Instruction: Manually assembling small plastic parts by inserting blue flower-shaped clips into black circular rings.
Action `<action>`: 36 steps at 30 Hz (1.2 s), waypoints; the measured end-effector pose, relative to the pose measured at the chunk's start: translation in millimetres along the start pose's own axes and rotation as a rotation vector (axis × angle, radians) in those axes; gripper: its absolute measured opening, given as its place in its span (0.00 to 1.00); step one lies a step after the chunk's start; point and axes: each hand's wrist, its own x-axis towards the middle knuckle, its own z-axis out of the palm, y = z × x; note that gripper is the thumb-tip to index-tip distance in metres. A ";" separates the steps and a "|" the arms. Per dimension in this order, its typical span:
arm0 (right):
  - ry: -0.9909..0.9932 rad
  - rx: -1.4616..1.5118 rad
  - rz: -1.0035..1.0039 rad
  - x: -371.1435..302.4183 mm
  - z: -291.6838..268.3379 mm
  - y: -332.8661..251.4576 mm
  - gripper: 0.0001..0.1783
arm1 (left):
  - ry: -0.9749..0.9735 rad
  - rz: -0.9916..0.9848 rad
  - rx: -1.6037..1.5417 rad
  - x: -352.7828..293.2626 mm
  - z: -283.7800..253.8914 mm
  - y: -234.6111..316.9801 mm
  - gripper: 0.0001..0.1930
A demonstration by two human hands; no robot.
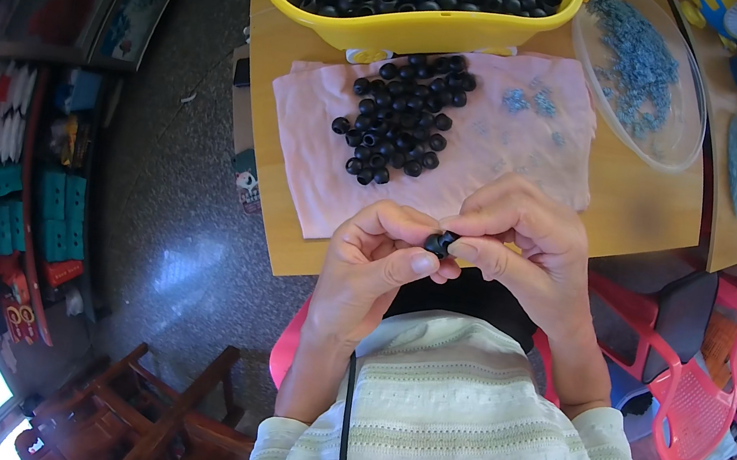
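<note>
A small round black piece [436, 244] with a hole, like those on the cloth, is pinched between the fingertips of both hands, over the table's near edge. My left hand [376, 253] grips it from the left with thumb and fingers. From the right, my right hand [521, 251] closes thumb and forefinger on it; anything smaller between those fingertips is too small to make out. Beyond my hands, a pile of matching black pieces [402, 114] lies on a pink cloth [306, 137]. Small pale blue bits [531, 101] are scattered on the cloth's right part.
A yellow tub [412, 31] full of black pieces stands at the table's far side. Right of it sits a clear round tray [672, 164] of pale blue bits. Pink chairs [694, 411] stand at right, wooden chairs [161, 420] at lower left, and a stocked shelf [27, 202] at left.
</note>
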 end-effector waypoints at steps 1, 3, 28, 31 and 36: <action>-0.010 -0.042 -0.007 -0.1 -1.8 -0.1 0.08 | 0.004 -0.025 -0.029 0.3 0.9 -0.3 0.08; -0.015 -0.083 -0.018 0.1 -3.5 0.0 0.09 | 0.005 -0.052 -0.054 1.0 1.7 -0.2 0.08; 0.096 -0.686 -0.566 50.2 -36.8 -33.6 0.20 | 0.061 0.202 0.491 64.0 64.3 50.2 0.09; 0.227 -0.587 -0.340 76.3 -53.4 -43.0 0.19 | 0.078 0.545 0.963 111.0 81.8 108.1 0.08; 0.320 -0.987 -0.491 118.1 -80.4 -33.6 0.11 | 0.281 1.033 1.568 226.5 67.3 204.1 0.07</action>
